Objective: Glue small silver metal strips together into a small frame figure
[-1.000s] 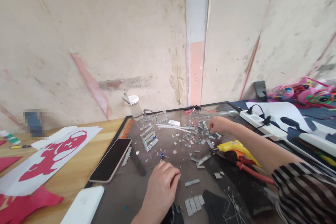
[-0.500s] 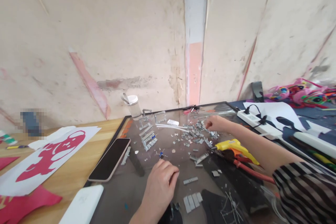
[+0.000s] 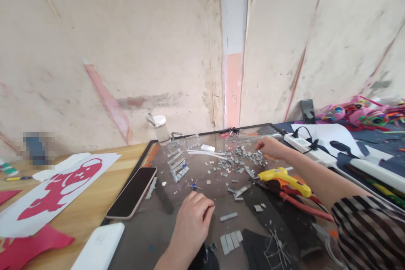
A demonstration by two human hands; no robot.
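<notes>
My left hand (image 3: 193, 218) rests on the dark glass sheet (image 3: 164, 228), its fingers curled and their tips at a small blue-tipped wire piece (image 3: 194, 186). My right hand (image 3: 269, 147) reaches out to the far side. Its fingers are pinched together at the right edge of a scattered pile of small grey metal staple pieces (image 3: 236, 161). What they pinch is too small to tell. A striped sleeve (image 3: 367, 232) covers my right upper arm. Flat grey staple strips (image 3: 230, 241) lie near my left wrist.
A yellow glue gun (image 3: 283, 176) and red-handled pliers (image 3: 297, 202) lie under my right forearm. A black phone (image 3: 133, 192) and a white power bank (image 3: 99, 247) sit left of the glass. A white power strip (image 3: 308, 148), a lidded jar (image 3: 161, 128) and red paper cut-outs (image 3: 57, 187) are also here.
My right hand has shifted a little right and farther back along the pile of staple pieces. My left hand has stayed in place.
</notes>
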